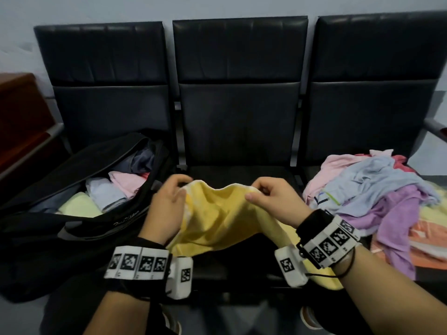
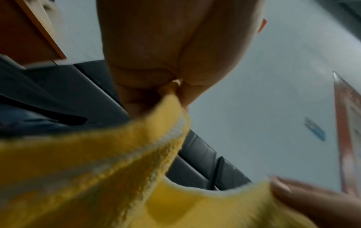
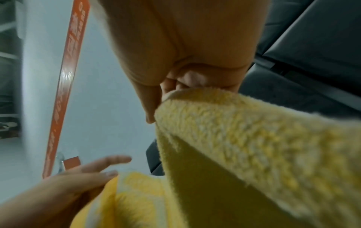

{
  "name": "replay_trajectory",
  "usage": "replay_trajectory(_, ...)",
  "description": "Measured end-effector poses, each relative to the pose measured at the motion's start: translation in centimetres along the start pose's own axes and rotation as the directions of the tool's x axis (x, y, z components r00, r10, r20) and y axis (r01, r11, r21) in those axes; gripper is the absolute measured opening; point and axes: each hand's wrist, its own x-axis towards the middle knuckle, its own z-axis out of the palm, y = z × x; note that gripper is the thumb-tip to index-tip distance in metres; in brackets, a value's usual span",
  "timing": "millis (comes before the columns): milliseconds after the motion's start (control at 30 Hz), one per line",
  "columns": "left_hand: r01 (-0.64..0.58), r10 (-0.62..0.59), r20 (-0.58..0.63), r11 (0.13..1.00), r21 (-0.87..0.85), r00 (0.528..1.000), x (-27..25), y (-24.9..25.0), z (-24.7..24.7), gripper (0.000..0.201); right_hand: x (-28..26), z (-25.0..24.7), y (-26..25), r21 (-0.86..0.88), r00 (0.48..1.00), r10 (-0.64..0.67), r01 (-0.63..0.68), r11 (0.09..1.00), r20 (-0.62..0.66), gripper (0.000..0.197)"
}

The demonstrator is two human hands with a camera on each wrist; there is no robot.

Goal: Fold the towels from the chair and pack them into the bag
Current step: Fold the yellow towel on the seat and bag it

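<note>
A yellow towel (image 1: 217,218) with white stripes hangs between my two hands above the middle seat. My left hand (image 1: 169,201) pinches its left top corner, and in the left wrist view the yellow towel (image 2: 117,169) runs up into the closed fingers (image 2: 148,95). My right hand (image 1: 268,199) pinches the right top corner; the right wrist view shows the yellow towel (image 3: 244,138) caught between thumb and fingers (image 3: 152,104). The top edge sags between the hands. A black bag (image 1: 72,213) lies unzipped on the left seat with several folded towels (image 1: 106,192) inside.
A loose heap of towels (image 1: 372,194) in pink, blue, purple and orange covers the right seat. Dark seat backs (image 1: 239,93) stand behind. A brown cabinet (image 1: 21,112) is at the far left, and a metal armrest (image 1: 435,128) at the far right.
</note>
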Motion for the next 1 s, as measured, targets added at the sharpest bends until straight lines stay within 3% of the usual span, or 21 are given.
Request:
replay_trajectory(133,-0.133,0.136,0.223,0.991,-0.03,0.965,-0.7,2.8,2.9,0.034,-0.1,0.8,-1.9,0.046,0.989,-0.03,0.024,0.999,0.144,0.012)
replay_trajectory(233,-0.174,0.187,0.404,0.982,-0.069,0.896,-0.8,4.0,4.3,0.027,-0.5,0.8,-2.3,0.053,0.976,-0.033,0.022,0.998,0.216,0.012)
replay_trajectory(300,-0.216,0.213,0.442,0.975,-0.043,0.872,-0.8,4.3,5.0,0.027,-0.6,0.6,-2.2,0.035,0.973,-0.017,0.009,0.999,0.231,0.015)
replay_trajectory(533,-0.216,0.174,0.252,0.965,0.149,0.952,-1.0,4.1,6.3,0.009,-2.2,-0.1,-0.9,0.082,0.973,-0.056,0.038,0.996,0.225,0.025)
replay_trajectory(700,-0.169,0.169,0.008,0.979,0.118,0.986,-0.4,3.1,5.1,0.01,-3.5,-0.9,2.0,-0.058,0.963,0.05,-0.036,0.998,0.266,0.009)
replay_trajectory(867,-0.022,0.049,-0.297,0.995,0.096,0.954,1.2,1.7,1.3,0.013,-4.3,-3.2,4.6,-0.219,0.978,0.12,-0.081,0.972,0.171,0.008)
replay_trajectory(1000,0.045,-0.016,-0.425,0.997,0.059,0.905,1.8,1.7,-1.3,0.005,-4.1,-4.9,5.7,-0.21,0.991,0.117,-0.1,0.973,0.071,0.014)
